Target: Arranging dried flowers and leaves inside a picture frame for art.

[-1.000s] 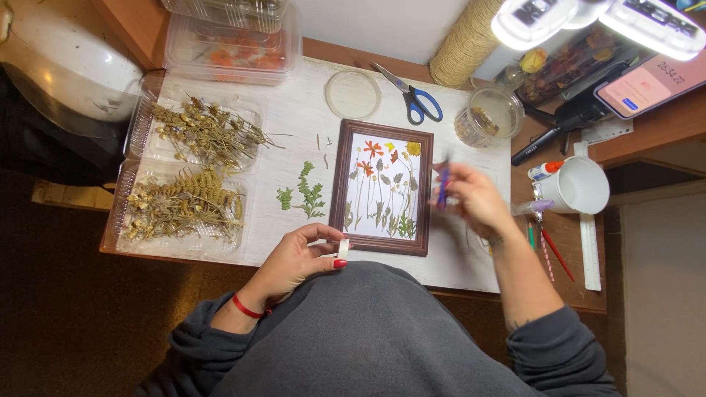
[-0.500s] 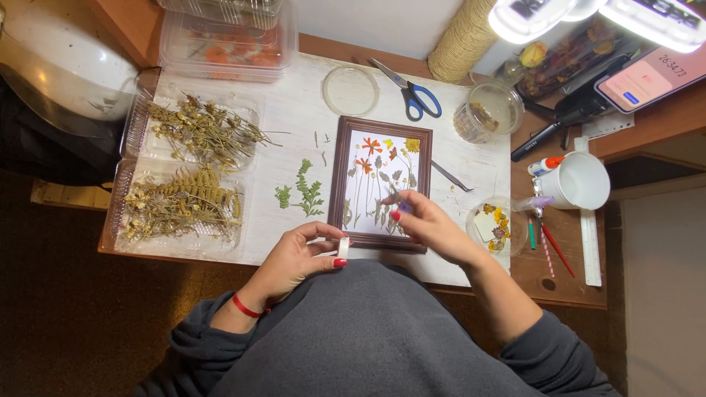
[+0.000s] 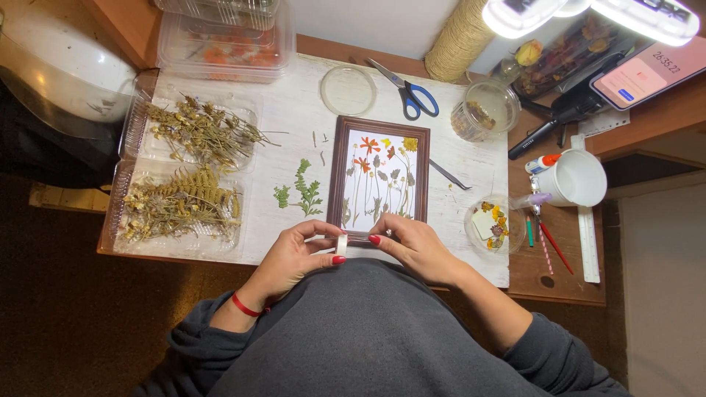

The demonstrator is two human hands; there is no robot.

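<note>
A phone with a lit pale pink screen is propped at the far right on the wooden ledge, tilted, with a small blue button shape shown on it. Clear plastic clamshell packages are stacked at the far edge, orange pieces visible inside. Two open clear trays of dried plants are laid at the left.

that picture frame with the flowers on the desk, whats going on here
A person sits at a white work board with both hands at the near edge of a brown picture frame filled with pressed flowers. The left hand holds a small roll of clear tape, and the right hand pinches the tape end beside it, a short strip stretched between them. Blue-handled scissors and tweezers lie untouched by the frame, and trays of dried plants sit to the left.
</note>
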